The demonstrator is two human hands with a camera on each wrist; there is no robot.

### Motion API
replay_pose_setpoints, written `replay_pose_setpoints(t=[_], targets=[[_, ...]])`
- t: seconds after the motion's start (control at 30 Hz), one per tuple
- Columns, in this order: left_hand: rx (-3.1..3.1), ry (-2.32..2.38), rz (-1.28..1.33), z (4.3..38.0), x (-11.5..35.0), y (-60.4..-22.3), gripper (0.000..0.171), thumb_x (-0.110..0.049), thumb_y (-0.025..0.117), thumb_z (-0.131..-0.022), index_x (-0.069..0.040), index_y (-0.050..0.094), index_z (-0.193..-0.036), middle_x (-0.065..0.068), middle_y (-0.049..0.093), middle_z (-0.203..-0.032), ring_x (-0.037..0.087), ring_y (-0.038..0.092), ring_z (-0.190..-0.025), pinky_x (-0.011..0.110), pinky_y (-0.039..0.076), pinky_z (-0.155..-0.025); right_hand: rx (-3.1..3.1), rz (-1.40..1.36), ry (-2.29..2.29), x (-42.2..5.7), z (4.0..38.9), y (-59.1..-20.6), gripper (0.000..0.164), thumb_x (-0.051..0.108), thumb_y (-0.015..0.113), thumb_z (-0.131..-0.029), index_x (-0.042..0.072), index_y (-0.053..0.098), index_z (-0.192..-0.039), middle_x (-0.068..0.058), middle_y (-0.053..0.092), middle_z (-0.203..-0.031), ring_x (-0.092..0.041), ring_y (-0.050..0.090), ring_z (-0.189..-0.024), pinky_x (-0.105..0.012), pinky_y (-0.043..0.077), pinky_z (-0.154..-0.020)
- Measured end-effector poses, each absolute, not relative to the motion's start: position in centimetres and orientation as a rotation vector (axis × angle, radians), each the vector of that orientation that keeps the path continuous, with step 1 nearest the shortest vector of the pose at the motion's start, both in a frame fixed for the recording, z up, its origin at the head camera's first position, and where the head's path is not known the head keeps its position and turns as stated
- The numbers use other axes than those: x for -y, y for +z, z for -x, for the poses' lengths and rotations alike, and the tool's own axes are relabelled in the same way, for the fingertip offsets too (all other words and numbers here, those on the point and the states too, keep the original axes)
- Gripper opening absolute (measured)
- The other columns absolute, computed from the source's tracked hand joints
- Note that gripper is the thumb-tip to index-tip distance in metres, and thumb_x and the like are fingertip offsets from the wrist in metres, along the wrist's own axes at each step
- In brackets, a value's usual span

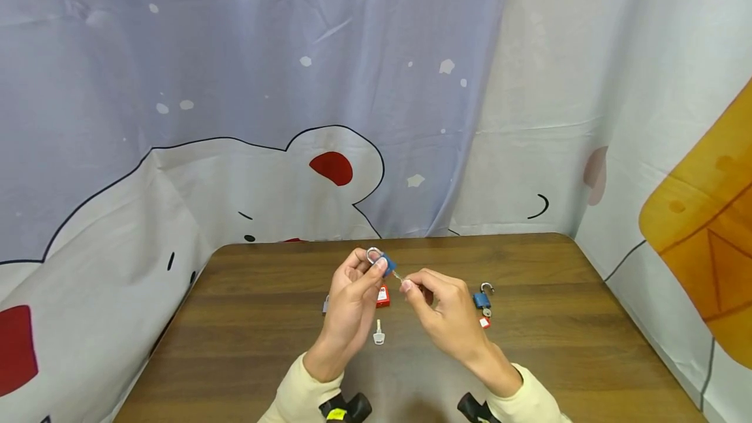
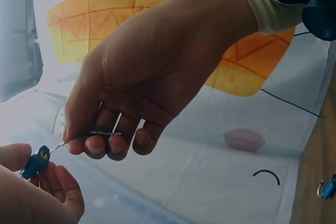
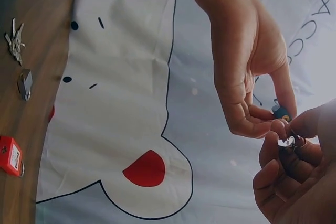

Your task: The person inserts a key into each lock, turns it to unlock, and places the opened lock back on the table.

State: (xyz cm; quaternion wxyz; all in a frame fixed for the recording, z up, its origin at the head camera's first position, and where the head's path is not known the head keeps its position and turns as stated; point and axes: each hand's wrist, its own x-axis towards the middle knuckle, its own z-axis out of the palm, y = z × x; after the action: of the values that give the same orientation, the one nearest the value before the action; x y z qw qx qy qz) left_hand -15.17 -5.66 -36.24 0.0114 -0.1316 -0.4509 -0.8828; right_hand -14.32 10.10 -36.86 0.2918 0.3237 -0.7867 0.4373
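Note:
My left hand (image 1: 352, 299) holds a small blue padlock (image 1: 389, 266) between thumb and fingers above the table, its silver shackle toward the upper left. A brass keyhole face shows on the padlock (image 2: 38, 162) in the left wrist view. My right hand (image 1: 449, 309) pinches a thin silver key (image 1: 397, 275) that points at the padlock's keyhole end. Whether the key's tip is inside, I cannot tell. More silver metal (image 3: 287, 141) shows among the right hand's curled fingers in the right wrist view.
On the wooden table (image 1: 264, 344) lie a loose key (image 1: 378, 333), a partly hidden red padlock (image 1: 383, 296) and a second blue padlock (image 1: 482, 300) with its shackle open. A small red-and-white piece (image 1: 484, 322) lies beside it. The right wrist view shows a key bunch (image 3: 14, 43) and grey padlock (image 3: 24, 84).

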Motion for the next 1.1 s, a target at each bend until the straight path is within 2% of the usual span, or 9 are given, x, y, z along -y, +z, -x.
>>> replay_pose_setpoints(t=[0.5, 0.77, 0.93, 1.1], targets=[[1.433, -2.749, 0.43, 14.79, 5.32, -36.36, 0.015, -0.008, 0.063, -0.086, -0.012, 0.049, -0.089, -0.005, 0.05, -0.09, 0.007, 0.053, -0.085, 0.019, 0.045, -0.082, 2.12, -0.846, 1.208, -10.16, 14.19, -36.96, 0.013, 0.013, 0.058, -0.092, 0.018, 0.065, -0.082, 0.009, 0.059, -0.068, 0.001, 0.048, -0.058, -0.018, 0.042, -0.049], [1.463, -2.741, 0.441, 14.68, 5.36, -36.48, 0.015, -0.005, 0.06, -0.087, -0.011, 0.047, -0.091, -0.004, 0.05, -0.09, 0.007, 0.052, -0.084, 0.017, 0.045, -0.079, 2.11, -0.848, 1.204, -10.14, 14.13, -36.95, 0.013, 0.013, 0.058, -0.091, 0.017, 0.065, -0.082, 0.009, 0.059, -0.068, 0.001, 0.048, -0.058, -0.012, 0.04, -0.051], [1.454, -2.734, 0.451, 14.54, 5.31, -36.59, 0.015, -0.004, 0.06, -0.087, -0.011, 0.047, -0.09, -0.004, 0.051, -0.09, 0.007, 0.053, -0.085, 0.018, 0.045, -0.081, 2.118, -0.839, 1.194, -10.08, 13.98, -36.85, 0.013, 0.014, 0.058, -0.091, 0.019, 0.065, -0.082, 0.009, 0.06, -0.068, 0.0, 0.05, -0.058, -0.016, 0.041, -0.05], [1.447, -2.731, 0.445, 14.39, 5.21, -36.68, 0.016, -0.001, 0.058, -0.087, -0.013, 0.047, -0.089, -0.005, 0.052, -0.09, 0.007, 0.053, -0.085, 0.018, 0.046, -0.081, 2.129, -0.829, 1.189, -10.07, 13.81, -36.76, 0.013, 0.014, 0.058, -0.092, 0.019, 0.065, -0.083, 0.007, 0.062, -0.069, 0.0, 0.051, -0.06, -0.013, 0.04, -0.051]])
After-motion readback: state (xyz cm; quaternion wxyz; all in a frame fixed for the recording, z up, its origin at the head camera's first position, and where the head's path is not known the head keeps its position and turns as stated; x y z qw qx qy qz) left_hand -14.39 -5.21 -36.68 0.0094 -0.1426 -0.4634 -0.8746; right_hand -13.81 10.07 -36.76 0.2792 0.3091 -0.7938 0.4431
